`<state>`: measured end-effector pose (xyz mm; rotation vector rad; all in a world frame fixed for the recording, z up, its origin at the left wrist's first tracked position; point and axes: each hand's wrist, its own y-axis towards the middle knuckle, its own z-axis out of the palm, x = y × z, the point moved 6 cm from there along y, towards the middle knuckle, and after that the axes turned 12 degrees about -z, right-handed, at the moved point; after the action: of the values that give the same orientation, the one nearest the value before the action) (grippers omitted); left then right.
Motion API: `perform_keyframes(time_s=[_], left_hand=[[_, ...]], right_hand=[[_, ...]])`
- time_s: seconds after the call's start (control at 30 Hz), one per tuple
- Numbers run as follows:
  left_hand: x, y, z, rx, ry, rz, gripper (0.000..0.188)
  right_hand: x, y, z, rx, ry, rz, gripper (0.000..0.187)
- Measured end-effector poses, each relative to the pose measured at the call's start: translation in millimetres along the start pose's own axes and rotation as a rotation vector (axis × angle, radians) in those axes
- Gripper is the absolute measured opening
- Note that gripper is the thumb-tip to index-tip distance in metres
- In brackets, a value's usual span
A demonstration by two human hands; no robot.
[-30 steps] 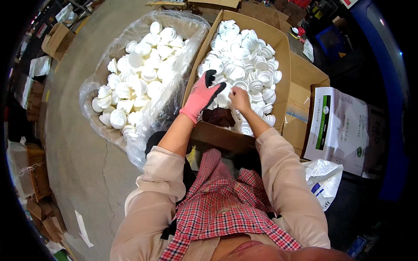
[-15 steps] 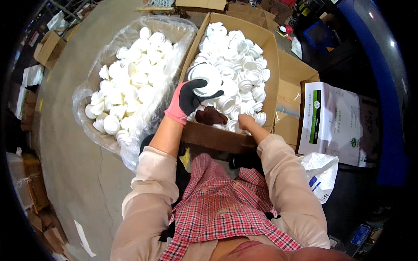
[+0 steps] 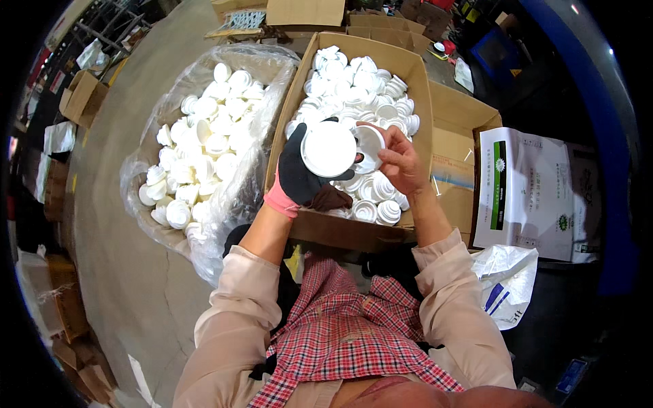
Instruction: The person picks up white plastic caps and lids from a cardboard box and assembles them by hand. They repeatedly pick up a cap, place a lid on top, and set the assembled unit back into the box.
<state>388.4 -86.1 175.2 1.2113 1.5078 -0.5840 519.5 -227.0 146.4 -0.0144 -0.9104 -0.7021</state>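
My left hand (image 3: 291,168), in a black glove with a pink cuff, is closed around a round white plastic cap (image 3: 326,149) with its flat face up. My bare right hand (image 3: 403,163) pinches a second white plastic piece (image 3: 370,145), round and hollow, tilted right beside the cap. Whether the two pieces touch is hard to tell. Both hands are above the near part of a cardboard box (image 3: 423,85) heaped with white round plastic pieces (image 3: 364,81). A dark brown cloth (image 3: 331,198) lies at the near side, partly hidden under my left hand.
Left of the box stands a container lined with clear plastic (image 3: 143,170), full of off-white rounded parts (image 3: 204,129). To the right are an open cardboard box (image 3: 452,129), a white printed carton (image 3: 527,190) and a white plastic bag (image 3: 507,279). A blue structure (image 3: 578,68) borders the far right.
My right hand has come up out of the heap with a white hollow piece, next to the cap in my left hand. The left hand has turned the cap slightly and moved a little nearer.
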Motion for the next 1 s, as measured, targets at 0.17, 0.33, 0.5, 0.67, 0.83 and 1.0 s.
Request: perform_keyframes(time_s=[0.17,0.33,0.5,0.67,0.83,1.0], left_hand=[[11,6,17,0.081,-0.672,-0.257,0.051],[25,2,26,0.208,-1.212,-0.265,0.053],[-7,-9,27,0.177,-0.438,-0.193,0.091],[-19,-9,24,0.138,0.001,0.135,0.113],[-4,-8,18,-0.064,-0.277,0.042,0.076],[7,-5,20,-0.087,-0.486,-0.014,0.065]], right_hand=[[10,-7,0,-0.055,-0.185,-0.038,0.069],[28,-5,22,0.023,-0.465,-0.2,0.073],[25,-12,52,0.135,-1.026,-0.329,0.07],[26,-9,56,0.111,-1.186,-0.354,0.068],[17,-9,68,0.174,-1.279,-0.242,0.07],[22,-11,73,0.209,-1.247,-0.38,0.076]])
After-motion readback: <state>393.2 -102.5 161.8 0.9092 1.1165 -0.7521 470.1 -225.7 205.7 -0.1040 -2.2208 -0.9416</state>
